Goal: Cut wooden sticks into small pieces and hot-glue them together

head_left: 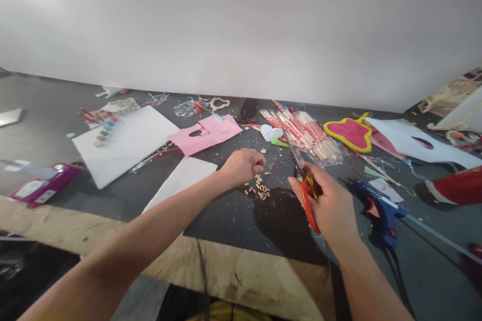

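Observation:
Red-handled scissors are in my right hand, its fingers around the handles and the blades pointing up and away. My left hand is over the dark table with its fingers curled; whatever they may pinch is too small to make out. Just below it lies a small pile of short cut wooden pieces. Beyond the scissors is a bundle of wooden sticks in red and white wrappers. A white and a green paper piece lie near the blade tips.
Pink paper and white foam sheets lie left. A phone rests at the back. To the right are a yellow-edged pink shape, a blue glue gun and a red cylinder. A purple device sits far left.

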Tool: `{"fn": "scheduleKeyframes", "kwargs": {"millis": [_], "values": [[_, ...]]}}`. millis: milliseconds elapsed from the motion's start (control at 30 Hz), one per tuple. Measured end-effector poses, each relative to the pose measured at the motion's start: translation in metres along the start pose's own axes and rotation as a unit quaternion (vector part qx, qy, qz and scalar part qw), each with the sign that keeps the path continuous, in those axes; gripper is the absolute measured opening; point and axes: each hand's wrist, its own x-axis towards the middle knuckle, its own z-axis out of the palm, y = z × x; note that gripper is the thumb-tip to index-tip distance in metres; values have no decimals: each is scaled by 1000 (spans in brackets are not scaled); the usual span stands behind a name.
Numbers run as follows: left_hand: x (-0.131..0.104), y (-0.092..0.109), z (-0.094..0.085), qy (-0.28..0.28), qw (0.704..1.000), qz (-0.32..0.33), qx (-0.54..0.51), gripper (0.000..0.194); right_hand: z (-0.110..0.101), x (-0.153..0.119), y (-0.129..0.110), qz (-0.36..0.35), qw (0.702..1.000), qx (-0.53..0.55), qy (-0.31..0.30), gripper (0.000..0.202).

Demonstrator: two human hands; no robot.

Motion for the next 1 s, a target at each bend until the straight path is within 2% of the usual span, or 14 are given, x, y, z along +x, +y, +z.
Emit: {"fn": "scheduleKeyframes", "kwargs": {"millis": [133, 267, 467, 500, 567, 633, 667, 733, 800, 867, 933, 1000], "values": [[8, 11, 12, -20, 1000, -17, -8, 11, 4, -3, 3, -18, 1000, -3, -7, 40], [13, 13, 19, -26, 998, -40, -33, 7, 5, -3, 4, -23, 1000, -10, -11, 41], [-12, 11, 9, 0, 984, -40, -173, 18, 4, -2, -1, -28, 999, -18, -12, 37], [-17, 9, 7, 10, 972, -52, -230, 19, 4, -3, -2, -30, 999, -18, -12, 36], [-26, 3, 4, 40, 924, -89, -369, 18, 5, -4, -2, -35, 999, -18, -16, 36], [-33, -8, -3, 63, 883, -120, -449, 20, 7, -5, -1, -44, 999, -18, -24, 37], [-36, -14, -7, 71, 884, -128, -443, 21, 8, -5, 0, -47, 998, -18, -26, 38], [-42, -29, -20, 86, 913, -125, -380, 20, 9, -5, 1, -49, 998, -19, -32, 38], [-49, -43, -35, 84, 955, -126, -257, 18, 9, -4, 1, -45, 998, -25, -43, 37], [-56, -54, -48, 51, 984, -127, -116, 19, 9, -4, 1, -43, 997, -27, -51, 37], [-62, -62, -55, 22, 992, -122, -14, 23, 10, -4, 1, -49, 997, -26, -54, 37], [-68, -66, -56, -4, 992, -123, 35, 26, 11, -4, 0, -62, 996, -25, -52, 37]]}}
